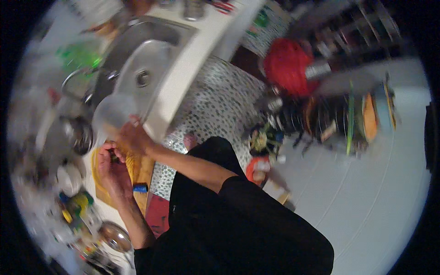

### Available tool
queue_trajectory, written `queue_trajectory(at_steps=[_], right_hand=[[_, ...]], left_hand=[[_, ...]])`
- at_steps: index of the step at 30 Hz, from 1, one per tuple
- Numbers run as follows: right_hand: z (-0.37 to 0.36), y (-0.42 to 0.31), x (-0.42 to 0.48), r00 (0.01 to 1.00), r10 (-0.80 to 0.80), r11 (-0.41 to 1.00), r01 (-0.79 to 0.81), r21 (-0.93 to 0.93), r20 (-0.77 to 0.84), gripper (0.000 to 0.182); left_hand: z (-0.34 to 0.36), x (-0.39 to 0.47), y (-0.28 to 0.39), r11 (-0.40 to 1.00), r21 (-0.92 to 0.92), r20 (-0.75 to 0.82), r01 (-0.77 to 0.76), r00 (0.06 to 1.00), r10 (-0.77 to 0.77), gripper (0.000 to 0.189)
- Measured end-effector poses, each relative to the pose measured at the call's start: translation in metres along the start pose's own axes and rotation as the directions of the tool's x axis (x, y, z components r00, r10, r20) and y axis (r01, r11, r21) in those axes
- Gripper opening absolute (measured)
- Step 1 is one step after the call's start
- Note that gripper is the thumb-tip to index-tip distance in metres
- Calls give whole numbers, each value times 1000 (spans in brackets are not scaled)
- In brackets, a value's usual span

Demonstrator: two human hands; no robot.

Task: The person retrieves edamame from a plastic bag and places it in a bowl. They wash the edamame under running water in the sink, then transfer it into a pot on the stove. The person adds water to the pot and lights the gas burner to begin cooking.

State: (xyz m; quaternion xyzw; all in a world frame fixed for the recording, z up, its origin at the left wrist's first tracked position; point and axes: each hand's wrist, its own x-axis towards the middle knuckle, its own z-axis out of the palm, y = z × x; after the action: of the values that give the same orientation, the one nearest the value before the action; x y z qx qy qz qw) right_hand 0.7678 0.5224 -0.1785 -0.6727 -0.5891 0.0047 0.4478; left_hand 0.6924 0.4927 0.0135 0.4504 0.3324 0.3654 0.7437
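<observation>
The frame is blurred by motion. My left hand is palm up, its curled fingers around a small dark object that I cannot identify. Just above it in the view, my right hand is beside a translucent round plastic bowl at the sink's near corner; whether it grips the bowl or something small is not clear. Beneath both hands lies a wooden cutting board with a yellow rim. On it are a yellow ridged item, partly hidden by my hands, and a small blue cylindrical object.
A steel sink with a drain and a curved faucet lies beyond the hands. A metal pot, a white bowl and a steel lid line the counter. A dish rack and a red bag are at right.
</observation>
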Motion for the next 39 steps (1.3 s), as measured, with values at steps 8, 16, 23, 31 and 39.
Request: queue_trajectory(at_steps=[8, 16, 23, 31, 39], right_hand=[[-80, -45, -41, 927, -227, 971, 240, 5, -299, 4], [-125, -51, -63, 868, -270, 953, 302, 10, -416, 18], [-178, -16, -66, 978, -39, 993, 15, -116, -203, 20], [-143, -129, -13, 909, -386, 922, 376, 88, 157, 20], [-56, -169, -12, 770, -382, 899, 438, 12, 510, 42]], left_hand=[[189, -32, -108, 885, 463, 748, 47, 514, -419, 28], [252, -97, -92, 145, 304, 952, -941, 306, -10, 53], [37, -73, -55, 313, 749, 336, -585, 741, 581, 37], [-189, -217, -47, 739, 657, -447, 148, 866, 224, 48], [-444, -371, -13, 274, 659, -548, 700, 197, 813, 34]])
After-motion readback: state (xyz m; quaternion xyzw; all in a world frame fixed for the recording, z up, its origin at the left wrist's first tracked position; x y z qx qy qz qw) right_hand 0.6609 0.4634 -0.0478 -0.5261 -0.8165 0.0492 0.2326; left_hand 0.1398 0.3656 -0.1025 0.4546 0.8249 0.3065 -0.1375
